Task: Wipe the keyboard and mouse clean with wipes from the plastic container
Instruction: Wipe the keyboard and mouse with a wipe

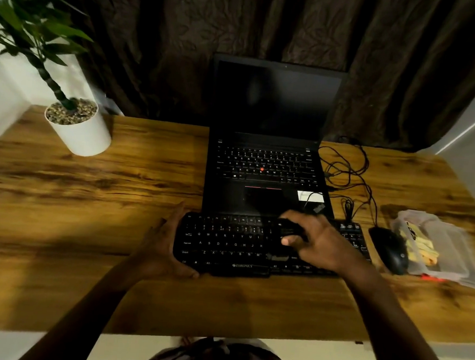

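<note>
Clasping the matte black keyboard [226,243], flat just before the laptop [265,165], by its left end with the left hand [164,247]. Curling the right hand [319,244] over the keys; cannot tell whether gripping a wipe. Could pop keycaps by rubbing hard, or knock the glossy, rounded mouse [390,249], front-right of the laptop, into the clear container [450,251].
</note>
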